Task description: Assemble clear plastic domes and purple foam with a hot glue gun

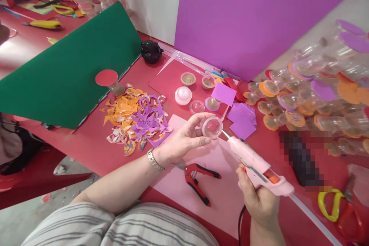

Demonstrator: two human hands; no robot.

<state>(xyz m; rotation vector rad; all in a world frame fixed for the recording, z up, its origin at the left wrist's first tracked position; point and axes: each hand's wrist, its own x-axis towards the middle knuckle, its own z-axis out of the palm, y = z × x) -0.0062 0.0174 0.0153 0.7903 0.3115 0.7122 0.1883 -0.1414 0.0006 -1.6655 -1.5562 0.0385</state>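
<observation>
My left hand [191,138] is closed round a small clear plastic cup [212,127], its rim turned toward me. In my right hand [256,196] is a pink hot glue gun [256,161], with a long glue stick [313,219] sticking out of its back end. The gun's metal tip is at the cup's rim; whether they touch I cannot tell. Beneath my hands, red-handled pruning shears [198,178] lie on a pink sheet [173,184]. Just beyond the cup are a purple paper square [223,93] and a stack of purple squares [242,121].
Orange and purple paper scraps [135,113] lie left of my hand. Small filled cups [188,79] stand behind. Joined clear-cup pieces [311,88] are piled at right, near yellow-and-red scissors [330,205]. A green board [77,65] and a purple sheet [245,15] stand at the back.
</observation>
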